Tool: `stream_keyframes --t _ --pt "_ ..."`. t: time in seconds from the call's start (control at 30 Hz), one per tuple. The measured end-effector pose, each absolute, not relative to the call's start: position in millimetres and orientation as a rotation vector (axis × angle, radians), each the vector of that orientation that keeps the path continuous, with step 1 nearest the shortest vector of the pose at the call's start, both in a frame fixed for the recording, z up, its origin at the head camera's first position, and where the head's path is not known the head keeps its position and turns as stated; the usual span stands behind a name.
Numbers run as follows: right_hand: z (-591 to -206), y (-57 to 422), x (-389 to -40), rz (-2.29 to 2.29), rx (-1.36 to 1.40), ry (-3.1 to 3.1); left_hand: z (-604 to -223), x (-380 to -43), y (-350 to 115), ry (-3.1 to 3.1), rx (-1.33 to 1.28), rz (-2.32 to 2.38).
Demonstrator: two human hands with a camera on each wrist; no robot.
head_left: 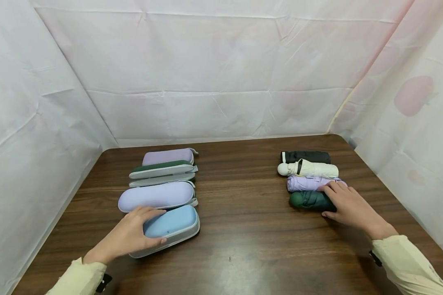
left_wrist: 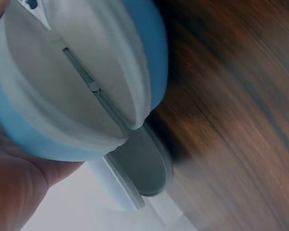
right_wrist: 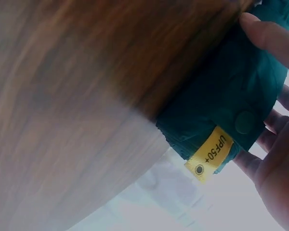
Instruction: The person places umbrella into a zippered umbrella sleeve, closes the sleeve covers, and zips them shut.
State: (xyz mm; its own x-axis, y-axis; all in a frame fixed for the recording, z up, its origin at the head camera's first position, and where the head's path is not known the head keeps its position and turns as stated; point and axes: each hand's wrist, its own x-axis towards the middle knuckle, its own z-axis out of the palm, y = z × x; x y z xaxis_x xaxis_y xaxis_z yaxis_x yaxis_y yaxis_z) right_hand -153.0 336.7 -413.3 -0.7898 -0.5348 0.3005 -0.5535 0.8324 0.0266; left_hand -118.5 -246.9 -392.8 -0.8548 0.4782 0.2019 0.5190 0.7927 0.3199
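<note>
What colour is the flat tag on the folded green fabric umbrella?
The tag is yellow, clearest in the right wrist view.

A dark brown wood-grain table has rounded back corners and a soft patch of glare near its front. On its left side, a purple case lies farthest back, then a dark green and grey case, then a lavender case. At the back right, a black umbrella lies behind a cream umbrella with a round knob. Creased white cloth surrounds the back and sides, with a faded pink strawberry print at right.
</note>
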Motion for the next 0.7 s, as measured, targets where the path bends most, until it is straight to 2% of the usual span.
stream_keyframes --t 0.27,0.7 --pt "-415.5 336.6 -154.5 0.091 0.839 -2.668 -378.5 -124.3 -231.2 -2.905 -0.836 -0.741" --pt "-414.6 334.7 -155.3 0.02 0.852 -2.672 -346.3 -159.4 -166.4 -2.987 -1.125 -1.029"
